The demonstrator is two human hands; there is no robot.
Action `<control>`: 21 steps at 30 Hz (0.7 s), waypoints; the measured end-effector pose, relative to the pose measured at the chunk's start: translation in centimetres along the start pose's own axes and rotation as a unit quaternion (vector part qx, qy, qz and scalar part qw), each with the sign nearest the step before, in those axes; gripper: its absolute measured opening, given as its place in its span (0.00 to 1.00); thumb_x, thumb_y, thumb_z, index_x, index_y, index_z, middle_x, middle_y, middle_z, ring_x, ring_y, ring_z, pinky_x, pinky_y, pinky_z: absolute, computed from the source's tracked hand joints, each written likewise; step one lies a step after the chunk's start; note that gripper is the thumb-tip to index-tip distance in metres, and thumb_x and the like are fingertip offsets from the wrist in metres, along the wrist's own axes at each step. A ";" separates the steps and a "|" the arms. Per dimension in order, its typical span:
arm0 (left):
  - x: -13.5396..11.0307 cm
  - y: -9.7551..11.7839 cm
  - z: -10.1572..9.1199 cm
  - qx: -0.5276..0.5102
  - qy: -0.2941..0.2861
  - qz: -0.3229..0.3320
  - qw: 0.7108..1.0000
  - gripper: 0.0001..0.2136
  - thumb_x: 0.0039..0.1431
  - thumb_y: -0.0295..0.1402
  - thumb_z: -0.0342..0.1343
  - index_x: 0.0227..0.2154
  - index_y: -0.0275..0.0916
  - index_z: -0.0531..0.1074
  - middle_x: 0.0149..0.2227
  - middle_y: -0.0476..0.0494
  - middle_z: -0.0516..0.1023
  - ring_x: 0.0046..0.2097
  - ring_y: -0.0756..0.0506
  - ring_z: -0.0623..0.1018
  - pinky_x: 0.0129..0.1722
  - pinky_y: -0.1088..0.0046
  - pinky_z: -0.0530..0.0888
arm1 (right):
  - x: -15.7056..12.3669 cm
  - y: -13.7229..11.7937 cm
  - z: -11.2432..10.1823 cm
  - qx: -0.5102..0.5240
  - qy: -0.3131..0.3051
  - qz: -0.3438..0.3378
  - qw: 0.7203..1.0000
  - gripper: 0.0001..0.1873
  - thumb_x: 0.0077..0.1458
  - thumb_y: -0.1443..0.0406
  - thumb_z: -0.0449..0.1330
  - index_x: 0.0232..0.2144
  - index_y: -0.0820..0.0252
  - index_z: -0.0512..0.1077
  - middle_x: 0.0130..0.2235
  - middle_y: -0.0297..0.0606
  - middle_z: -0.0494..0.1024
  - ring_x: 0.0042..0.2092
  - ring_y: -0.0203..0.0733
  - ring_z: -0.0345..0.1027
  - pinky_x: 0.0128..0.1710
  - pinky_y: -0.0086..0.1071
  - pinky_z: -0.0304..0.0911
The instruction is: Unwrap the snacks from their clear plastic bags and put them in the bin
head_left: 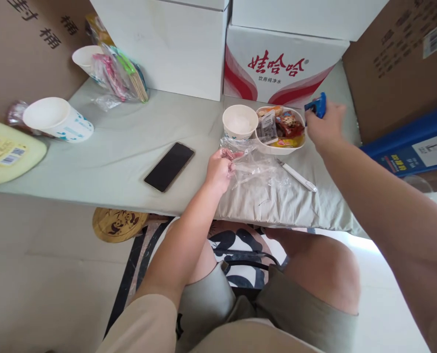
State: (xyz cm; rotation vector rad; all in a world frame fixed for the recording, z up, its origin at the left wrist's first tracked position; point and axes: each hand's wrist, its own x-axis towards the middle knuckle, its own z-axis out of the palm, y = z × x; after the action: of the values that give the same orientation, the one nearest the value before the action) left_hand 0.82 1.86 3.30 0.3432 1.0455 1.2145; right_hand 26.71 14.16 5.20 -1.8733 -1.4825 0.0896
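My left hand [220, 169] is closed, its fingers pinching a crumpled clear plastic bag [257, 166] that lies spread over the cloth. To the right, my right hand [326, 122] grips a small blue thing [317, 105] just beside a white tub [282, 149]; its exact kind is unclear. Several wrapped snacks [288, 122] fill the tub, in red, yellow and silver-grey packets. Touching the tub's left side is a paper cup [239, 125] with something whitish inside. A slim white-handled knife [299, 176] lies between my two hands, its tip near the plastic.
A black phone [169, 166] lies left of my left hand. Farther left stand a tipped paper cup [58, 120], a yellow bottle [10, 152] and bagged sticks [126, 73]. White boxes [284, 63] line the back; a blue container [413, 142] stands right.
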 end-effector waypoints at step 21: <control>-0.3 -0.5 -0.4 0.057 -0.058 -0.004 0.997 0.13 0.32 0.18 0.45 0.23 0.38 0.63 0.28 0.49 0.78 0.17 0.58 0.56 0.18 0.78 0.45 | -13.0 0.4 -2.1 0.034 -0.185 -0.294 0.937 0.38 0.49 0.64 0.59 0.64 0.58 0.65 0.58 0.51 0.76 0.60 0.61 0.70 0.62 0.59 0.63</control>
State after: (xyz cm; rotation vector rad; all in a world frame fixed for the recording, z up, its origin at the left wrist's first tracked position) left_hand 0.84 1.28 2.93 0.4932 1.0169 1.1172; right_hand 23.70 1.83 1.71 -1.3309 -2.2118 0.2128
